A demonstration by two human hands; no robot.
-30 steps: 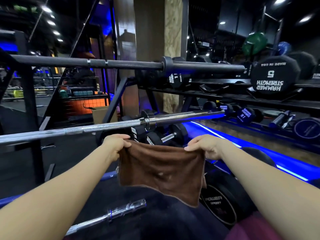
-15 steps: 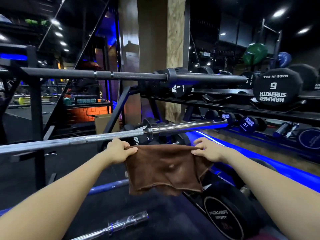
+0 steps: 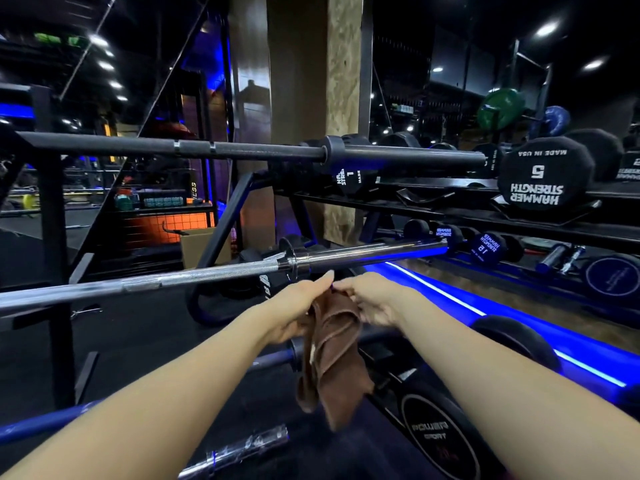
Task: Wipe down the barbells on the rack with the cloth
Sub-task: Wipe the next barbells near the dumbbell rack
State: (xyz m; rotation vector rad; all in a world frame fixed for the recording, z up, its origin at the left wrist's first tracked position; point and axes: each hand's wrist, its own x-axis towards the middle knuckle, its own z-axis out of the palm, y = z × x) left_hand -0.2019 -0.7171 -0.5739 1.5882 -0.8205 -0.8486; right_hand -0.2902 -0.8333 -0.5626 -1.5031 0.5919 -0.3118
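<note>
1. Our landmark is the chrome barbell point(image 3: 194, 277), resting across the rack point(image 3: 52, 237) at a slight tilt; we judge it sits there so its whole shaft is open to wiping.
2. Just below the chrome barbell's collar, our left hand point(image 3: 298, 308) pinches the top of the brown cloth point(image 3: 329, 355), thumb pointing up, fingers curled round the fabric.
3. The cloth hangs bunched and folded beneath both hands, not touching the chrome barbell; we seem to be gathering it into a pad.
4. Our right hand point(image 3: 372, 301) pinches the same top edge, close to the left.
5. Above the chrome barbell lies a black barbell point(image 3: 242, 150), also unwiped, we judge.
</note>
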